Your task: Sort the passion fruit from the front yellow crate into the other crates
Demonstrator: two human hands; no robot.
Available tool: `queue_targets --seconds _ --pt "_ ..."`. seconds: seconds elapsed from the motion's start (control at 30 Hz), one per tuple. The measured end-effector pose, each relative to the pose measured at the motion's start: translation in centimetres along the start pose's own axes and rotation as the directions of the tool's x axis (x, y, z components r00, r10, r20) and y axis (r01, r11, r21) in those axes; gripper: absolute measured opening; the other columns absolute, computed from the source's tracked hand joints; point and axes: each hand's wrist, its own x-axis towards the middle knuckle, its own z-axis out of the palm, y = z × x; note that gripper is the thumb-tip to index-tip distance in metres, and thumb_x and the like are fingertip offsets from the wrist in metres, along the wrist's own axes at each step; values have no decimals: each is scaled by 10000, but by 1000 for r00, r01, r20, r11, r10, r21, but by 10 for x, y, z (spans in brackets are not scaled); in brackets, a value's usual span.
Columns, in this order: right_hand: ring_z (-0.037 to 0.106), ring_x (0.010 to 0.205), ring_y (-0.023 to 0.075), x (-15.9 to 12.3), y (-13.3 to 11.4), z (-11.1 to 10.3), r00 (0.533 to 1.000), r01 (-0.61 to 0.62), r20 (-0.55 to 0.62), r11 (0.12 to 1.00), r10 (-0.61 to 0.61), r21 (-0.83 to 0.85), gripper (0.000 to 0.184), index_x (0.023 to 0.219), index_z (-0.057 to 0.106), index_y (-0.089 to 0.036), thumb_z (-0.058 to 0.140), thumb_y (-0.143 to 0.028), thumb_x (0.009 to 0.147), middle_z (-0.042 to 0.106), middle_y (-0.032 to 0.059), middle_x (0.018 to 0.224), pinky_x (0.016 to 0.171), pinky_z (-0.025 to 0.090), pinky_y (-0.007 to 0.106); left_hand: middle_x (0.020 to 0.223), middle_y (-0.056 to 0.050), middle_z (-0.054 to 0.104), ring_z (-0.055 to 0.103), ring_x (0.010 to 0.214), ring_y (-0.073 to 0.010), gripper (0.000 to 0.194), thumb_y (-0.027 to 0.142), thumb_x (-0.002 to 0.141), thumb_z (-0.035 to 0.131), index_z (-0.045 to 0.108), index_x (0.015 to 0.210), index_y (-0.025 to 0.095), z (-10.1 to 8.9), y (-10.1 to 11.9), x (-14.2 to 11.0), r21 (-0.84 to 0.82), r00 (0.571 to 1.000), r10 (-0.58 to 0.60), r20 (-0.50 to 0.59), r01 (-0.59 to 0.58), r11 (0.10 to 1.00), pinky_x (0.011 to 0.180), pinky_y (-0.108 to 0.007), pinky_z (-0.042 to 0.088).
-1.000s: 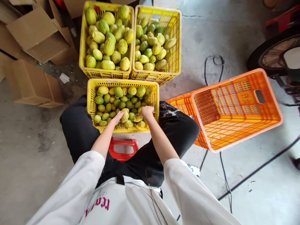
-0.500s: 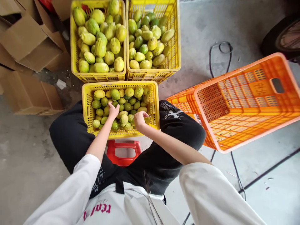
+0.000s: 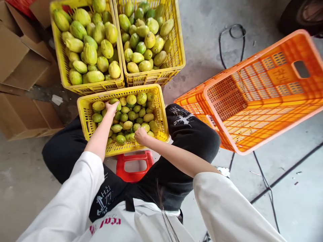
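Between my knees stands a yellow crate (image 3: 161, 111) of small green-yellow, lemon-like fruit (image 3: 131, 115). My left hand (image 3: 111, 107) reaches into its far left part, closed around a green fruit (image 3: 114, 101) that shows past the fingertips. Close to the near side, my right hand (image 3: 141, 135) is curled among the fruit with its fingers turned down. The palm and fingertips of that hand are hidden, so what they hold cannot be made out. Other fruit touches or lies right beside both hands.
Two yellow crates, left (image 3: 57, 50) and right (image 3: 181, 50), hold larger green-yellow fruit beyond the near crate. An orange crate (image 3: 264, 134) lies tipped at the right. Cardboard boxes (image 3: 25, 114) stand at left. Below the near crate is a red stool (image 3: 135, 176); black cables (image 3: 267, 188) cross the floor.
My left hand has moved to the far left of the crate and closed on a green fruit. My right hand has shifted left and nearer to me. The whole view has tilted slightly.
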Motion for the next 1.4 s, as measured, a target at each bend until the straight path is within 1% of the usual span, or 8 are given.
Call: queue_targets --seconds 0.1,0.23,0.4,0.57,0.77,0.93,1.2,1.4 --pt "675 1031 385 -6 -7 -24 998 19 62 999 -17 -26 253 569 585 -196 729 -132 766 640 98 665 947 515 572 741 52 592 643 744 -96 285 153 828 716 457 940 194 -11 12 -13 99 978 -115 -174 134 986 710 -206 496" --pt "703 931 304 -24 -19 -70 979 166 120 986 -163 -8 286 691 677 -189 826 -429 738 648 36 661 921 543 450 707 -5 637 687 771 -175 225 213 804 750 535 857 174 -25 48 -31 145 988 -102 -118 119 982 715 -286 562" --pt "667 1091 296 -67 -27 -140 915 396 -2 899 -403 187 608 1175 691 -169 851 -488 683 721 88 1128 955 512 359 835 -67 675 716 890 -242 179 247 860 656 620 990 129 -43 113 -93 30 970 -3 242 -4 1000 776 -397 610" --pt "665 1051 281 -105 -29 -183 784 591 -219 590 -581 551 639 1156 646 -133 692 -639 768 708 100 1073 893 534 364 924 -78 678 711 857 -204 348 460 946 474 642 1038 170 -79 130 -171 -267 874 153 461 -28 963 704 -297 596" --pt "584 1196 306 -94 -48 -178 796 603 -505 518 -335 607 595 1243 562 -172 409 -660 940 670 127 1066 887 543 418 790 -54 645 582 564 -103 524 537 986 253 636 964 180 -95 113 -187 -603 799 363 479 -1 798 502 -195 542" --pt "554 1185 314 -71 -51 -176 730 653 -668 436 -145 619 545 1202 593 -186 417 -625 929 654 114 975 916 535 441 832 -41 670 658 723 -104 365 472 969 414 622 870 188 -80 110 -169 -683 901 288 325 12 730 660 -180 592" --pt "526 1189 352 -77 -44 -190 759 478 -647 611 73 630 549 1205 609 -164 316 -549 944 632 150 964 916 500 465 736 -39 628 603 622 -97 365 443 936 393 599 764 194 -71 99 -151 -696 942 203 267 43 717 563 -177 521" --pt "555 1077 325 -74 -49 -187 791 553 -610 371 49 746 586 1144 566 -202 237 -633 923 634 130 959 861 497 410 747 -85 655 653 709 -187 462 494 929 323 646 811 185 -62 94 -151 -590 936 189 297 24 807 599 -287 555"
